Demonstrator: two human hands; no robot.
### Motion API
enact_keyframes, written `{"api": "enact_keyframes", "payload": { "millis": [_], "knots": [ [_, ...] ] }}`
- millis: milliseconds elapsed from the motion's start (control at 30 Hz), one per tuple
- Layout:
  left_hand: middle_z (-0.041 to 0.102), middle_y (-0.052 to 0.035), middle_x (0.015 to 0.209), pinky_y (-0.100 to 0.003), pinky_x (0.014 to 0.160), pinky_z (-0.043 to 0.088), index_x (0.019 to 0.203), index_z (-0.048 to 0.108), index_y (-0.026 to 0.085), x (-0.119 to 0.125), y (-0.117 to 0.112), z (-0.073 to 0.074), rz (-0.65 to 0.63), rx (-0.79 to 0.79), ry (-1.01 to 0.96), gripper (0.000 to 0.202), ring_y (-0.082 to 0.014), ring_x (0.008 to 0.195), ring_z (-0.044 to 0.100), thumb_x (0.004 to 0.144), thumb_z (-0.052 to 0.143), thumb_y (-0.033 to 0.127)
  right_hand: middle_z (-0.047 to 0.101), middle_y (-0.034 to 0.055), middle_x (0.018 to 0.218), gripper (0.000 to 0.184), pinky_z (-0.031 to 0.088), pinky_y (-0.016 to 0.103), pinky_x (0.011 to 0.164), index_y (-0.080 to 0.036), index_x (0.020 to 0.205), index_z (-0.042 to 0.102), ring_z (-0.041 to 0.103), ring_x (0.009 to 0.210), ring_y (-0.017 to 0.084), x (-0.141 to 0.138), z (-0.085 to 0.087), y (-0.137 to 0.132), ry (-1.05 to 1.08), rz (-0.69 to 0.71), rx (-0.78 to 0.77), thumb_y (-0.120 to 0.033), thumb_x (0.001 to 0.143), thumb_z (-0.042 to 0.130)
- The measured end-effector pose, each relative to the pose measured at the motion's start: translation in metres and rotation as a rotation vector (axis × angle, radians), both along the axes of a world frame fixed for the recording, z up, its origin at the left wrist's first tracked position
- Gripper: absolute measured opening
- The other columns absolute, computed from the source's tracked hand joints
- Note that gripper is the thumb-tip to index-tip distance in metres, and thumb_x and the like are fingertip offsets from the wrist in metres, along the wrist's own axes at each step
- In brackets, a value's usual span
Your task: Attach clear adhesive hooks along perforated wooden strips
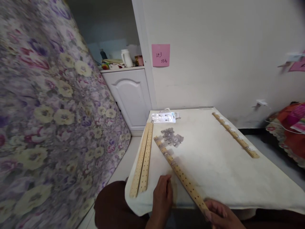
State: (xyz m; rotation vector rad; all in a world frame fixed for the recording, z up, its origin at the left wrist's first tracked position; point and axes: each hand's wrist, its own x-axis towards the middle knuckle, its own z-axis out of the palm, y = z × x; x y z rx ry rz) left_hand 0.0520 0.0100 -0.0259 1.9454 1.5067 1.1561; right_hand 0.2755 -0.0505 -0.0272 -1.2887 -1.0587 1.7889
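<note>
My right hand (219, 214) grips the near end of a long wooden strip with rows of holes (188, 184), which slants away across the table. Small clear packets with metal pieces are attached along its far half. My left hand (163, 192) rests curled at the table's front edge, left of the strip and apart from it; its fingers are closed and whatever they may hold is hidden. Just past the strip's far end lies a pile of small clear packets (170, 136). Two more perforated wooden strips (145, 159) lie side by side along the table's left edge.
A cream cloth covers the table (202, 136). Clear packaging (163, 117) lies at the back left. Another wooden strip with white pieces on it (234, 135) lies along the right. A floral curtain (59, 127) hangs at left, beside a white cabinet (130, 95).
</note>
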Motion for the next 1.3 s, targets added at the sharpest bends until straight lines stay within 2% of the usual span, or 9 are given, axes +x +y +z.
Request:
{"api": "enact_keyframes", "payload": {
  "millis": [133,467,600,733,833,1033,1300],
  "knots": [
    [0.06,-0.0035,0.088,-0.029,0.074,0.049,0.101,0.057,0.021,0.0,-0.001,0.002,0.002,-0.008,0.001,0.02,-0.0169,0.084,0.059,0.09,0.039,0.021,0.046,-0.0055,0.061,0.05,0.028,0.017,0.042,-0.019,0.075,0.056,0.036,0.043,0.004,-0.008,0.002,0.007,0.0,-0.008,-0.017,-0.065,0.061,0.067],
    [0.059,-0.0026,0.087,-0.028,0.073,0.048,0.099,0.056,0.021,-0.001,-0.002,0.003,-0.016,-0.049,-0.008,0.019,-0.0162,0.082,0.058,0.091,0.039,0.021,0.048,-0.0062,0.06,0.044,0.033,0.016,0.041,-0.019,0.072,0.053,0.043,0.042,0.004,-0.017,-0.005,0.018,0.042,-0.019,-0.06,-0.057,0.062,0.071],
    [0.059,-0.0029,0.09,-0.028,0.075,0.047,0.102,0.055,0.021,-0.001,-0.003,0.002,-0.025,-0.054,-0.001,0.019,-0.016,0.084,0.058,0.091,0.039,0.02,0.049,-0.0059,0.058,0.039,0.035,0.017,0.041,-0.019,0.074,0.054,0.047,0.042,0.006,-0.022,0.0,0.021,-0.03,-0.004,-0.032,-0.053,0.064,0.069],
    [0.059,-0.0026,0.088,-0.027,0.073,0.047,0.102,0.055,0.021,-0.002,-0.003,0.002,-0.026,-0.048,0.007,0.02,-0.0159,0.083,0.058,0.091,0.039,0.02,0.049,-0.0061,0.06,0.038,0.04,0.02,0.044,-0.021,0.088,0.055,0.053,0.046,0.009,-0.022,0.002,0.018,-0.109,-0.027,0.041,-0.049,0.066,0.067],
    [0.059,-0.0026,0.089,-0.028,0.075,0.046,0.102,0.055,0.021,-0.002,-0.002,0.001,-0.032,-0.056,0.013,0.02,-0.0159,0.084,0.058,0.091,0.038,0.02,0.051,-0.0055,0.063,0.039,0.042,0.021,0.049,-0.022,0.096,0.053,0.056,0.051,0.012,-0.021,-0.002,0.014,-0.189,-0.06,0.116,-0.039,0.064,0.067],
    [0.058,-0.0027,0.089,-0.028,0.076,0.046,0.099,0.055,0.021,-0.002,-0.003,0.001,-0.037,-0.079,0.009,0.019,-0.016,0.084,0.057,0.091,0.038,0.022,0.061,-0.0027,0.065,0.037,0.042,0.022,0.055,-0.023,0.101,0.058,0.057,0.058,0.014,-0.02,-0.013,0.009,-0.559,0.025,0.354,-0.021,0.064,0.057],
    [0.059,-0.0025,0.087,-0.027,0.073,0.046,0.098,0.057,0.022,-0.001,-0.003,0.003,-0.028,-0.07,0.004,0.019,-0.0163,0.082,0.058,0.09,0.039,0.022,0.066,0.0001,0.067,0.037,0.044,0.023,0.059,-0.021,0.104,0.06,0.061,0.059,0.016,-0.019,-0.022,0.008,-0.703,0.072,0.513,-0.02,0.067,0.056]
  ]
}}
